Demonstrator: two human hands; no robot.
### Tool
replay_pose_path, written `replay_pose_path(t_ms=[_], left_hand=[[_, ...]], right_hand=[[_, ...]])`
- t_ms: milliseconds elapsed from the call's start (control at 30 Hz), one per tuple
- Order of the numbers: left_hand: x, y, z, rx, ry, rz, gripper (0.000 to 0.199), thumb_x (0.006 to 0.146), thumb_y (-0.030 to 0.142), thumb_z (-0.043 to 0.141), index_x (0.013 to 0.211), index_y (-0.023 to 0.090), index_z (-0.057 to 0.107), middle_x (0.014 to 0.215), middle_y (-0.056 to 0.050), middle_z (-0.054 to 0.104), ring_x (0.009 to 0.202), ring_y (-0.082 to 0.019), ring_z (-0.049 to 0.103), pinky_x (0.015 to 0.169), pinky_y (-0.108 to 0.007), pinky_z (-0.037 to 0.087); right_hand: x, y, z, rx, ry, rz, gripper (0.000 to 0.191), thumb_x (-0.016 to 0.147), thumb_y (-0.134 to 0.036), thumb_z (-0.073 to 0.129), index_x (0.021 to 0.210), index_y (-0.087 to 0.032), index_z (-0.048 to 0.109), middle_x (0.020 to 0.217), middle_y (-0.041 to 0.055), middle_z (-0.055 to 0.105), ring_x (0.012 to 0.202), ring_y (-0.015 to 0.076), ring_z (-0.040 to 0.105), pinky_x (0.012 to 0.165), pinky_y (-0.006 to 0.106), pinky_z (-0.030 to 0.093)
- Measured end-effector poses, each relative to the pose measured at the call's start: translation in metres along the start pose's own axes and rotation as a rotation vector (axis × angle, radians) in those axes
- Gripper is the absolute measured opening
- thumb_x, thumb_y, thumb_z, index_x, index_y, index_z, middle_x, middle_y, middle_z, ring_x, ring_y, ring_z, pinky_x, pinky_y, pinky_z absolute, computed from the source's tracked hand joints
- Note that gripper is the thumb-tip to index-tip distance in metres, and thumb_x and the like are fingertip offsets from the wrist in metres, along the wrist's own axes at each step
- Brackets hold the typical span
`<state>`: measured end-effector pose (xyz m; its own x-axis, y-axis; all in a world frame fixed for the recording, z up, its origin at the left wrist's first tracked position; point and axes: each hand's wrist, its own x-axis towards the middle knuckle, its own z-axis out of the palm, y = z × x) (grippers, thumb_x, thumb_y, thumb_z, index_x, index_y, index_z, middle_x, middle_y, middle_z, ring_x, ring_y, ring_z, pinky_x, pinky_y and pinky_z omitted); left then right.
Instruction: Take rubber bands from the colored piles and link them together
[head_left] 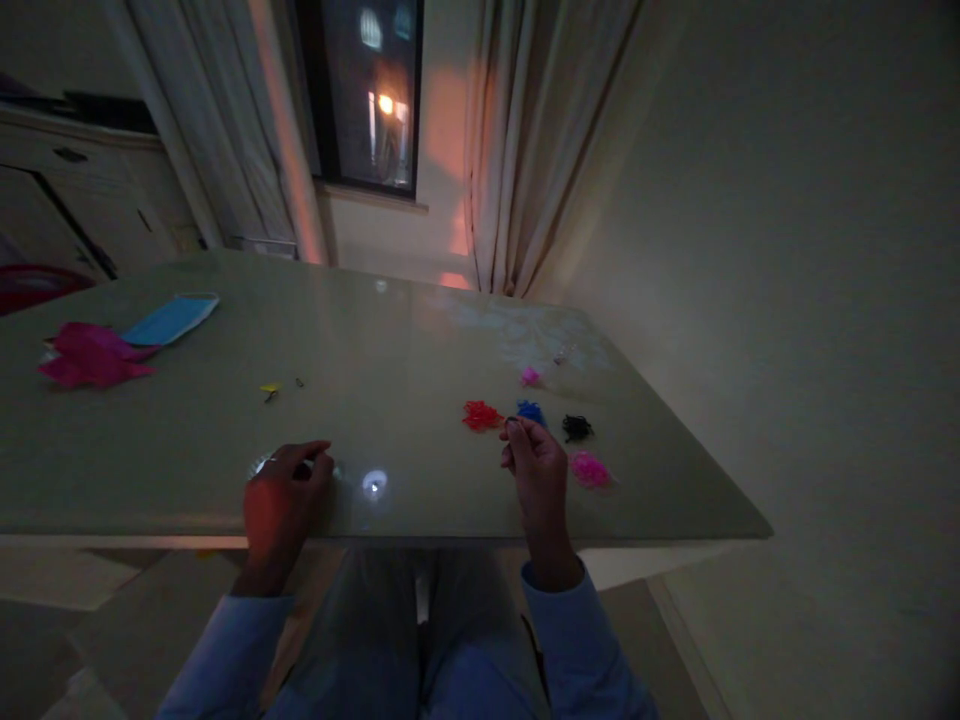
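Observation:
My right hand (536, 470) is raised over the table's right half, thumb and forefinger pinched together; whatever is between them is too small to make out. Just left of its fingertips lies a heap of thin red loops (481, 416), like small rubber bands. A blue heap (530, 411) is partly hidden behind the same hand. To its right are a black heap (577, 428) and a bright pink one (591, 470). My left hand (285, 500) rests at the table's near edge with fingers curled, over a clear, shiny item (259, 464) that it mostly covers.
Beyond the heaps lie a small pink clump (530, 376) and tiny clear bits (559, 358). Tiny yellow (270, 387) and dark pieces (300, 382) sit past my left hand. Farther left are crumpled magenta material (97, 355) and a blue face mask (171, 320). A wall borders the right side.

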<state>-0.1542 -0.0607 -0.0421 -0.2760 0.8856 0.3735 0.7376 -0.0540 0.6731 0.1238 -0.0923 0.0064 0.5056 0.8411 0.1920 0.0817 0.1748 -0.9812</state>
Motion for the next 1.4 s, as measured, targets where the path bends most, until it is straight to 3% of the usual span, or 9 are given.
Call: replay_pose_path(t_ms=[400,567,700,867,1000,1167,1400], left_hand=[[-0.002,0.002,-0.003,0.042,-0.004,0.026,0.031,0.08,0.04,0.05,0.089,0.019,0.072,0.091,-0.007,0.072,0.075,-0.021,0.065,0.073,-0.033,0.05],[-0.001,0.001,-0.002,0.058,-0.006,0.003,0.032,0.077,0.04,0.052,0.09,0.018,0.072,0.09,-0.006,0.072,0.077,-0.023,0.066,0.073,-0.034,0.05],[0.0,-0.008,0.002,0.084,0.01,0.031,0.032,0.077,0.043,0.053,0.09,0.021,0.072,0.089,-0.003,0.072,0.075,-0.02,0.066,0.069,-0.029,0.048],[0.0,-0.011,0.002,0.097,0.03,0.024,0.035,0.076,0.049,0.051,0.088,0.024,0.072,0.088,-0.002,0.072,0.072,-0.02,0.065,0.063,-0.028,0.046],[0.0,-0.006,0.0,0.078,0.0,-0.026,0.034,0.075,0.05,0.051,0.088,0.026,0.071,0.086,-0.002,0.071,0.073,-0.021,0.066,0.063,-0.029,0.046],[0.0,-0.004,-0.001,0.103,-0.012,-0.049,0.037,0.074,0.052,0.05,0.089,0.025,0.071,0.092,-0.003,0.072,0.076,-0.022,0.066,0.064,-0.03,0.046],[-0.001,0.0,-0.003,0.123,-0.038,-0.071,0.042,0.077,0.058,0.045,0.091,0.027,0.07,0.096,-0.003,0.072,0.075,-0.023,0.065,0.06,-0.03,0.044]], right_hand=[[0.006,0.005,-0.021,0.007,0.013,0.014,0.029,0.079,-0.045,0.066,0.079,-0.017,0.068,0.068,0.0004,0.066,0.046,0.0081,0.05,0.044,0.02,0.04],[0.033,0.014,-0.074,-0.18,0.092,-0.042,0.034,0.077,-0.048,0.066,0.085,-0.016,0.071,0.071,0.0031,0.069,0.048,0.0112,0.053,0.046,0.022,0.043],[0.071,0.029,-0.131,-0.569,0.197,-0.136,0.042,0.081,-0.053,0.054,0.083,-0.014,0.072,0.074,0.0085,0.072,0.052,0.0159,0.058,0.051,0.026,0.046],[0.103,0.042,-0.178,-0.852,0.15,-0.158,0.04,0.082,-0.049,0.052,0.081,-0.016,0.074,0.075,0.0113,0.075,0.061,0.0203,0.065,0.062,0.03,0.048],[0.112,0.049,-0.187,-0.966,0.101,-0.17,0.03,0.082,-0.04,0.054,0.079,-0.018,0.074,0.083,0.0116,0.077,0.075,0.023,0.068,0.071,0.032,0.047],[0.114,0.059,-0.184,-1.036,0.017,-0.164,0.022,0.081,-0.031,0.056,0.081,-0.019,0.074,0.087,0.01,0.077,0.078,0.0215,0.069,0.073,0.03,0.046],[0.111,0.065,-0.181,-1.037,0.03,-0.166,0.021,0.08,-0.03,0.056,0.083,-0.02,0.074,0.088,0.0087,0.077,0.079,0.0209,0.068,0.077,0.03,0.047]])
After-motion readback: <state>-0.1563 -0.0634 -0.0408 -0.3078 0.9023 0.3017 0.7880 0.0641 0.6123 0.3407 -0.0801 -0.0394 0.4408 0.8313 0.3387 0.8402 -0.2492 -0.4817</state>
